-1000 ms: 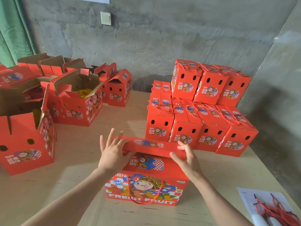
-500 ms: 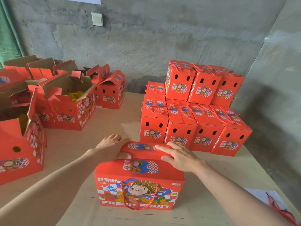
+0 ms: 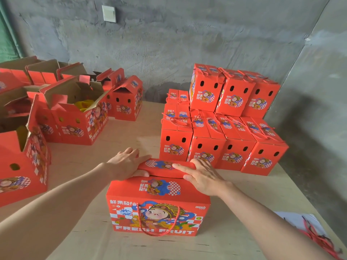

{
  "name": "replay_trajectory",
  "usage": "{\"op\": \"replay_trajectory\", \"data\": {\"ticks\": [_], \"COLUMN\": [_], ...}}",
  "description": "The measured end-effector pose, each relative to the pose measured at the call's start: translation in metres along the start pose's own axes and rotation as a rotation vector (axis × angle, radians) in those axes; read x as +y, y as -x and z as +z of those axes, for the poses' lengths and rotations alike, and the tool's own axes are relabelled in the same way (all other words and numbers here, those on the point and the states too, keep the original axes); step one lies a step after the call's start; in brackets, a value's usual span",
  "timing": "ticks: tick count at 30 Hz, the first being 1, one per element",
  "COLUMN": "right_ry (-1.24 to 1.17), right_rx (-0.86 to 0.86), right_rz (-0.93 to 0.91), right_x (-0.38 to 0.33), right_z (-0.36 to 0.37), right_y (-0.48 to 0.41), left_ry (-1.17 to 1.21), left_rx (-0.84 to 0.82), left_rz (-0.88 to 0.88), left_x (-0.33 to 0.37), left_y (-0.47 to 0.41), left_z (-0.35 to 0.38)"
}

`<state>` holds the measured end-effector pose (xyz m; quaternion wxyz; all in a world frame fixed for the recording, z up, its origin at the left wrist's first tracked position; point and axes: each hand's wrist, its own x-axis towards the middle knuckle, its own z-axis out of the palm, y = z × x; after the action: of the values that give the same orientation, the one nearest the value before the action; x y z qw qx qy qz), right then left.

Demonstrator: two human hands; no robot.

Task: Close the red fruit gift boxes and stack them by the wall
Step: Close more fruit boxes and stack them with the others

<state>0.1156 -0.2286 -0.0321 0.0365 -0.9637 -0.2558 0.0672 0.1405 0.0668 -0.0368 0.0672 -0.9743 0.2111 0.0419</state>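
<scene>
A red fruit gift box (image 3: pixel 157 205) with a cartoon figure and a red rope handle stands in front of me on the wooden table (image 3: pixel 78 226). Its far top flap (image 3: pixel 165 167) is folded down. My left hand (image 3: pixel 127 164) lies at the flap's left end with the thumb under its near edge. Flat on the flap's right end rests my right hand (image 3: pixel 202 177), fingers straight. Behind it, a stack of closed boxes (image 3: pixel 223 124) stands by the grey wall, several below and three on top.
Several open boxes (image 3: pixel 78 113) with raised flaps fill the table's left side; one shows yellow filling. A white sheet with loose red rope handles (image 3: pixel 315 233) lies at the near right. The table's right edge runs along the side wall.
The raised far flap has been pushed down onto the box. Both hands went from holding it up to lying along its top. The view has shifted left a little.
</scene>
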Motion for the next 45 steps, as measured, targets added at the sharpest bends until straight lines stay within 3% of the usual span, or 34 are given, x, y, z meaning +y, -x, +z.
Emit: {"op": "replay_trajectory", "data": {"ticks": [8,16,21,27,33,38,45], "right_ry": [0.026,0.041,0.019,0.023,0.058,0.069,0.013], "right_rx": [-0.025,-0.141,-0.070,-0.050,-0.077,-0.040,-0.061], "right_rz": [0.003,0.023,0.036,0.035,0.015,-0.011,-0.006], "right_x": [0.001,-0.003,-0.033,-0.030,-0.028,-0.025,-0.023], "right_z": [0.000,-0.010,-0.002,0.003,0.000,0.002,0.004], "right_y": [0.000,-0.005,-0.022,-0.023,-0.026,-0.025,-0.024], "left_ry": [0.182,0.167,0.140,0.670,0.490,0.387,0.437], "left_rx": [-0.040,-0.141,-0.144,0.046,-0.083,-0.034,-0.027], "left_rz": [-0.048,-0.021,-0.035,-0.170,-0.102,-0.027,0.009], "left_x": [0.000,-0.001,0.004,-0.017,-0.031,-0.035,-0.038], "left_y": [0.002,-0.003,-0.002,0.010,0.022,0.023,0.019], "left_z": [0.003,0.001,0.001,0.009,0.017,0.022,0.028]}}
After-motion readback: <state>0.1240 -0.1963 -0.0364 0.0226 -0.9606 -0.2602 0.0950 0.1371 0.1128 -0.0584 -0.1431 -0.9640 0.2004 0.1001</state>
